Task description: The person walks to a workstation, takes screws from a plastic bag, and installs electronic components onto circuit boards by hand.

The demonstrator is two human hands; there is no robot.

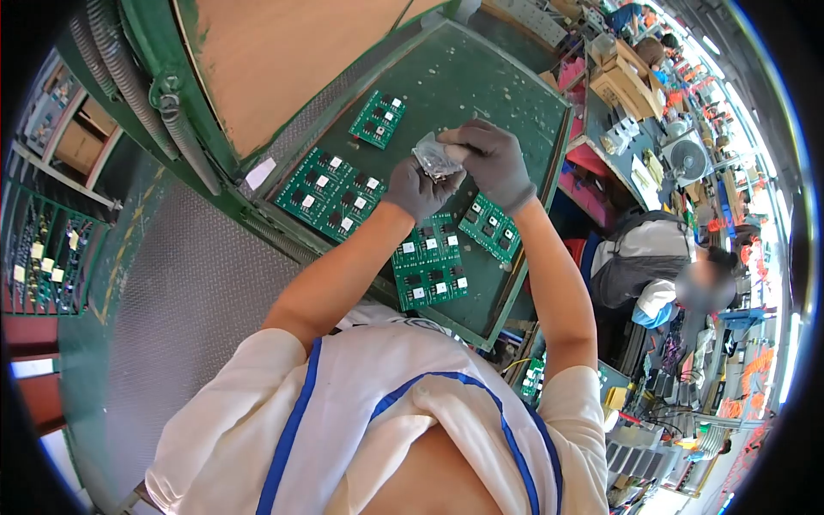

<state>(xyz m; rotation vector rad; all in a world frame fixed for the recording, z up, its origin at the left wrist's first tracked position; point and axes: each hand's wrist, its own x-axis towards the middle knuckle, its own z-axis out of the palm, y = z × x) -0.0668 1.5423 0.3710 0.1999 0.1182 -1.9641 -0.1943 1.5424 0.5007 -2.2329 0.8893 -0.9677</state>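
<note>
Both hands wear grey gloves with bare fingertips and meet above the green tray table. My left hand (419, 190) is closed round a small clear plastic bag (436, 158) from below. My right hand (493, 160) pinches the bag's right side with thumb and forefinger. What the bag holds is too small to tell. Green circuit boards with white and black parts lie on the tray: one (378, 118) at the upper left, a group (330, 193) left of my hands, another group (431, 268) below them, and one (489, 226) under my right wrist.
The green tray table (506, 86) has a raised rim. A green machine frame (154, 94) with hoses stands at the left. At the right, a person (644, 257) sits by a cluttered bench with a fan (687, 158) and cardboard boxes (625, 81). A wire rack (47, 249) stands far left.
</note>
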